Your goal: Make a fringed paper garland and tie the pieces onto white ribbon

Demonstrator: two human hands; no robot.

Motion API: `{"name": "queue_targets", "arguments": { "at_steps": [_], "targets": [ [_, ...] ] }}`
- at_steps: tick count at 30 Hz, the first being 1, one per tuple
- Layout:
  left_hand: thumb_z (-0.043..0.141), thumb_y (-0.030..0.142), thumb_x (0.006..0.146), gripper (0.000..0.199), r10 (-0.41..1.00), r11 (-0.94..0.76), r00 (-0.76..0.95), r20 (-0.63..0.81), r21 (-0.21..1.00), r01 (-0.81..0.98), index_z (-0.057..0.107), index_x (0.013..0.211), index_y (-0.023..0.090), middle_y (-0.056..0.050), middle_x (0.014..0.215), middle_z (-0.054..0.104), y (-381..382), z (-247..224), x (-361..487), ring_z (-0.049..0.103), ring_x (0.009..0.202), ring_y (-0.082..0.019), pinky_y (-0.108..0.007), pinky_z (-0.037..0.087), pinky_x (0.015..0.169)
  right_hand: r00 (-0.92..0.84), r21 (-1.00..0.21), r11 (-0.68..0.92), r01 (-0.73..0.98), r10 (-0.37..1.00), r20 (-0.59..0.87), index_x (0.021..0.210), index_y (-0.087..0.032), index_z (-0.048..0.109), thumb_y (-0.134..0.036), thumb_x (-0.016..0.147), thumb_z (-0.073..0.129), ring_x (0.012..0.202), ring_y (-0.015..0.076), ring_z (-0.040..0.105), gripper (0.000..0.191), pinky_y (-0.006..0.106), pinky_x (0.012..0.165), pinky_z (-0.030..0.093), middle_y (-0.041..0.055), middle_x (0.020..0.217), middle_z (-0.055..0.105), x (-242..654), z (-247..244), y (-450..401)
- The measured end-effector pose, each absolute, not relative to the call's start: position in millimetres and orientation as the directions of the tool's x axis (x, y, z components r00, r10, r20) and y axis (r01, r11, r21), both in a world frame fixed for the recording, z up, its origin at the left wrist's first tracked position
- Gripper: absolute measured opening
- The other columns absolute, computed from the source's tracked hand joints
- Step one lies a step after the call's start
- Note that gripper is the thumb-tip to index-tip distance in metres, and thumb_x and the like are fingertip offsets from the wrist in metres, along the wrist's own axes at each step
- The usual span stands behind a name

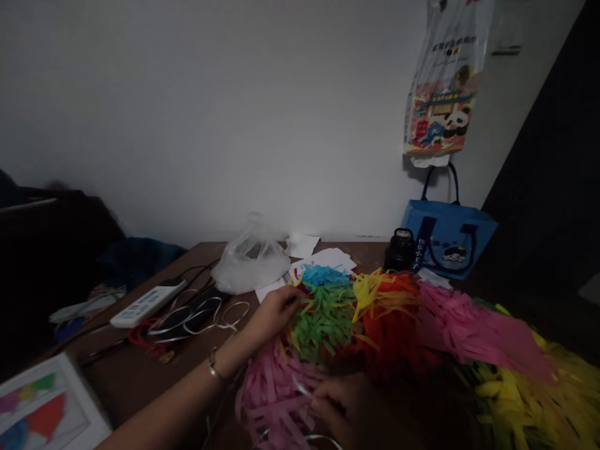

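Note:
A garland of fringed paper tassels curves over the brown table, with blue (323, 275), green (323, 319), red (394, 331), yellow (368, 292) and pale pink (276, 394) tassels. My left hand (280, 307), a bracelet on its wrist, has its fingers curled closed at the upper left edge of the green tassel. Low in the view, my right hand (347, 406) is dim and partly lost in shadow. Its thumb and finger pinch a shiny white ribbon (300, 386) in front of the pale pink tassel.
Bright pink (478, 325) and larger yellow (529, 400) fringes spread at right. A clear plastic bag (250, 262), a power strip (149, 303) and looped white cord (192, 319) lie at left. A black bottle (399, 250) and blue tote bag (445, 234) stand by the wall.

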State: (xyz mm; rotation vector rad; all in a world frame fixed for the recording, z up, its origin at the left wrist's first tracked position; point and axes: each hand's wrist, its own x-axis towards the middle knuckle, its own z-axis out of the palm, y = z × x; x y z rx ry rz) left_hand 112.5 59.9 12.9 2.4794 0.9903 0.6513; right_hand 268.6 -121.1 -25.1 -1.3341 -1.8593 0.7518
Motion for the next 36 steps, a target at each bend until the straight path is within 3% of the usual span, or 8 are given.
{"name": "queue_targets", "arguments": {
  "at_steps": [7,12,17,21,23,28,32,36],
  "targets": [
    [0.037,0.037,0.098,0.041,0.752,-0.641,0.590,0.294,0.537,0.549,0.069,0.095,0.013,-0.008,0.089,0.072,54,4,78,0.067,0.084,-0.021,-0.029,0.052,0.075,-0.049,-0.877,0.176,0.447,0.984,0.172,0.069,-0.016,0.060,-0.029,0.089,0.048,0.059,0.0109,0.048,0.027,0.022,0.054,0.029,-0.0037,0.059,0.049,273,-18,-118],
    [0.054,0.031,0.095,0.023,0.724,-0.685,0.635,0.270,0.387,0.617,0.064,0.107,0.014,-0.008,0.106,0.067,90,4,110,0.065,0.093,-0.021,-0.039,0.054,0.082,-0.074,-0.845,0.234,0.481,0.971,0.226,0.067,-0.015,0.062,-0.025,0.088,0.049,0.059,0.0103,0.049,0.025,0.022,0.056,0.029,-0.0039,0.060,0.050,268,-28,-116],
    [0.060,0.027,0.092,0.016,0.655,-0.755,0.702,0.279,0.227,0.614,0.064,0.100,0.013,-0.006,0.097,0.066,90,15,132,0.064,0.086,-0.020,-0.040,0.053,0.079,-0.051,-0.829,0.249,0.501,0.965,0.259,0.070,-0.016,0.063,-0.026,0.089,0.048,0.061,0.0119,0.053,0.027,0.022,0.056,0.032,-0.0023,0.061,0.056,272,-29,-113],
    [0.050,0.013,0.093,0.022,0.609,-0.768,0.647,0.459,0.141,0.624,0.066,0.108,0.014,-0.016,0.103,0.064,52,38,116,0.053,0.105,-0.030,-0.051,0.041,0.091,0.169,-0.854,0.250,0.456,0.918,0.359,0.075,-0.017,0.065,-0.035,0.093,0.047,0.066,0.0158,0.061,0.031,0.022,0.060,0.042,0.0018,0.069,0.065,287,-23,-116],
    [0.048,0.012,0.092,0.026,0.538,-0.822,0.681,0.497,0.133,0.553,0.066,0.110,0.018,-0.014,0.104,0.063,24,44,106,0.053,0.102,-0.028,-0.045,0.041,0.089,0.323,-0.868,0.276,0.412,0.847,0.422,0.084,-0.019,0.068,-0.039,0.093,0.048,0.076,0.0188,0.066,0.029,0.023,0.068,0.047,0.0046,0.081,0.071,295,-20,-120],
    [0.048,0.011,0.092,0.024,0.392,-0.882,0.743,0.543,0.452,0.135,0.068,0.100,0.020,-0.008,0.094,0.065,-36,28,102,0.058,0.087,-0.019,-0.030,0.044,0.077,0.281,-0.853,0.254,0.456,0.868,0.409,0.101,-0.020,0.070,-0.035,0.087,0.057,0.078,0.0201,0.066,0.024,0.025,0.069,0.048,0.0047,0.085,0.072,293,-14,-123],
    [0.069,0.026,0.083,0.007,0.745,-0.421,0.567,0.350,0.907,-0.007,0.070,0.084,0.020,-0.002,0.080,0.062,-52,-2,112,0.058,0.076,-0.016,-0.025,0.044,0.069,0.048,-0.869,0.239,0.434,0.957,0.287,0.075,-0.017,0.067,-0.031,0.086,0.053,0.062,0.0157,0.058,0.023,0.024,0.057,0.040,0.0020,0.067,0.064,272,-16,-119],
    [0.076,0.041,0.075,0.026,0.855,0.040,0.514,0.065,0.981,-0.189,0.069,0.069,0.017,-0.003,0.088,0.061,-56,-20,117,0.057,0.085,-0.018,-0.024,0.045,0.074,0.062,-0.941,0.146,0.306,0.983,0.173,0.076,-0.016,0.067,-0.031,0.083,0.053,0.065,0.0155,0.057,0.022,0.023,0.058,0.040,0.0021,0.070,0.065,266,-20,-118]
  ]
}}
